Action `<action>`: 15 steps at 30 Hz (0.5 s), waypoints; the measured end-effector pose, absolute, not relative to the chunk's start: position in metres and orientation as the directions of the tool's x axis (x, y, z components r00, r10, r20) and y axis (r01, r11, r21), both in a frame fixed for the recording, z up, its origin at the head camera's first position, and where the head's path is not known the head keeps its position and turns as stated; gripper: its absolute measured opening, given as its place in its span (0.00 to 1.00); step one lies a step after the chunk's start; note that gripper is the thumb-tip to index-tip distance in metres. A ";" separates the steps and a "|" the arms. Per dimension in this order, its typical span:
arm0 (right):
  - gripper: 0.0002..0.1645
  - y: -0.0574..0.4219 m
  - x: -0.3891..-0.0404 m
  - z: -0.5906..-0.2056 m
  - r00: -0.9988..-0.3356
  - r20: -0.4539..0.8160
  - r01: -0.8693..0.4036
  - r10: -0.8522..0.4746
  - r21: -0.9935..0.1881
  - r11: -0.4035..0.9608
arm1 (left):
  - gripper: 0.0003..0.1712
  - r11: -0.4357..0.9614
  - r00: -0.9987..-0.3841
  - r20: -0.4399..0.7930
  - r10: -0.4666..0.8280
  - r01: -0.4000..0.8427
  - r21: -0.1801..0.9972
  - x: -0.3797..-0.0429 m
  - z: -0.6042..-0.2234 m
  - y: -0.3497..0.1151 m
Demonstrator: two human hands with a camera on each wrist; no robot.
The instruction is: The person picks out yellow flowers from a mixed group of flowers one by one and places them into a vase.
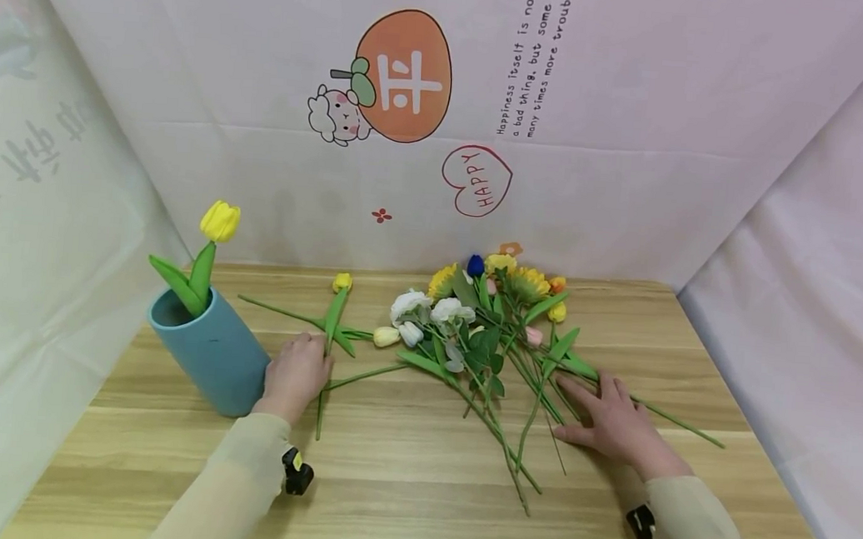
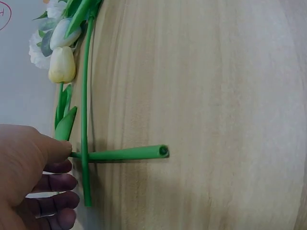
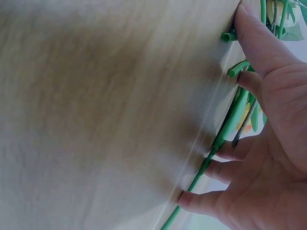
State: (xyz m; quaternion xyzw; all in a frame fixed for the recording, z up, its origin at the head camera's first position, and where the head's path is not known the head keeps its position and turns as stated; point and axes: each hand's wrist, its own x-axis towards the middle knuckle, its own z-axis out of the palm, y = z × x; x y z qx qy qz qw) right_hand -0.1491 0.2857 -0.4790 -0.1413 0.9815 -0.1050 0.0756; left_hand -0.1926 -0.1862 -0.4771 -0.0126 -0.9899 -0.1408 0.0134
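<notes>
Head view: left hand [image 1: 296, 377] is right beside the blue vase [image 1: 218, 355], at left on the tabletop [image 1: 414, 523]. Left wrist view has its thumb and index finger pinching the stem of the small yellow tulip [image 1: 342, 282], which lies on the tabletop with bloom to the far side, cut end to the near side; other fingers loosely curled. A second green stem [image 2: 85, 115] crosses over that one, just right of the fingertips.

Right hand [image 1: 612, 424]: fingers spread, nothing gripped, fingertips at the stems on the right side of the pile. One long stem [image 1: 680, 420] sticks out past it to the right.

Pile, center to right: white flowers [image 1: 410, 306], sunflowers [image 1: 528, 285], blue tulip [image 1: 475, 266] at far edge. Cream tulip [image 1: 386, 336] on the left side of the pile, stem running left. Large yellow tulip [image 1: 220, 221] stands in the vase. Printed white cloth [image 1: 266, 57] behind
</notes>
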 end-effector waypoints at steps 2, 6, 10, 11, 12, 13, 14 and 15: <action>0.51 0.286 -0.149 -0.479 -0.949 -0.120 -0.257 -0.290 -0.234 0.938 | 0.08 0.957 -0.999 0.031 0.011 0.019 0.288 -0.194 -0.478 -0.186; 0.51 0.286 -0.149 -0.480 -0.950 -0.123 -0.250 -0.286 -0.247 0.936 | 0.07 0.945 -1.000 0.003 -0.012 -0.010 0.328 -0.196 -0.479 -0.186; 0.51 0.286 -0.149 -0.480 -0.950 -0.119 -0.255 -0.289 -0.244 0.936 | 0.06 0.935 -0.999 -0.017 -0.027 -0.031 0.353 -0.196 -0.477 -0.186; 0.51 0.286 -0.149 -0.481 -0.950 -0.118 -0.257 -0.291 -0.241 0.936 | 0.06 0.933 -0.999 -0.020 -0.030 -0.035 0.358 -0.196 -0.477 -0.185; 0.51 0.286 -0.149 -0.480 -0.949 -0.117 -0.258 -0.292 -0.240 0.936 | 0.06 0.931 -0.999 -0.024 -0.032 -0.039 0.362 -0.196 -0.476 -0.185; 0.51 0.286 -0.149 -0.480 -0.949 -0.118 -0.259 -0.293 -0.238 0.936 | 0.06 0.930 -0.999 -0.029 -0.037 -0.045 0.365 -0.196 -0.475 -0.185; 0.51 0.286 -0.149 -0.480 -0.949 -0.119 -0.260 -0.293 -0.237 0.936 | 0.07 0.927 -0.998 -0.038 -0.042 -0.053 0.371 -0.196 -0.474 -0.185; 0.51 0.286 -0.149 -0.480 -0.948 -0.119 -0.261 -0.294 -0.235 0.936 | 0.08 0.925 -0.998 -0.045 -0.047 -0.061 0.376 -0.196 -0.474 -0.185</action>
